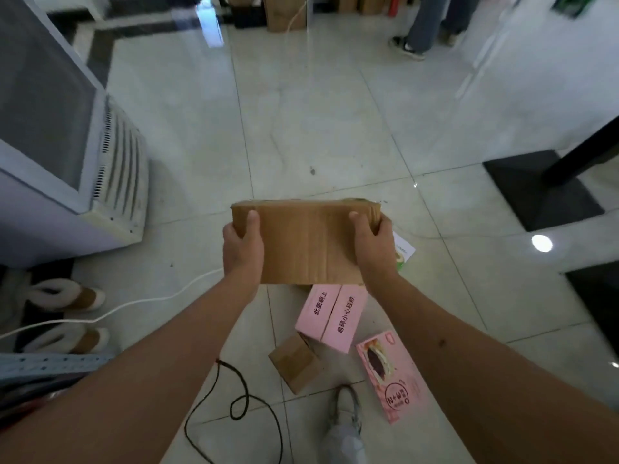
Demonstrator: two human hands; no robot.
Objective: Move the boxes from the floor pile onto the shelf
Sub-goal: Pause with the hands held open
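Left hand point(242, 249): grips brown box point(306, 244) at its left end
Right hand point(373, 247): grips its right end
Floor point(318, 122): pink box point(331, 316) below

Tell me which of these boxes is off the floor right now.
The large brown cardboard box, gripped at its sides by the left hand and right hand. The pink boxes and small brown box lie on the tiles.
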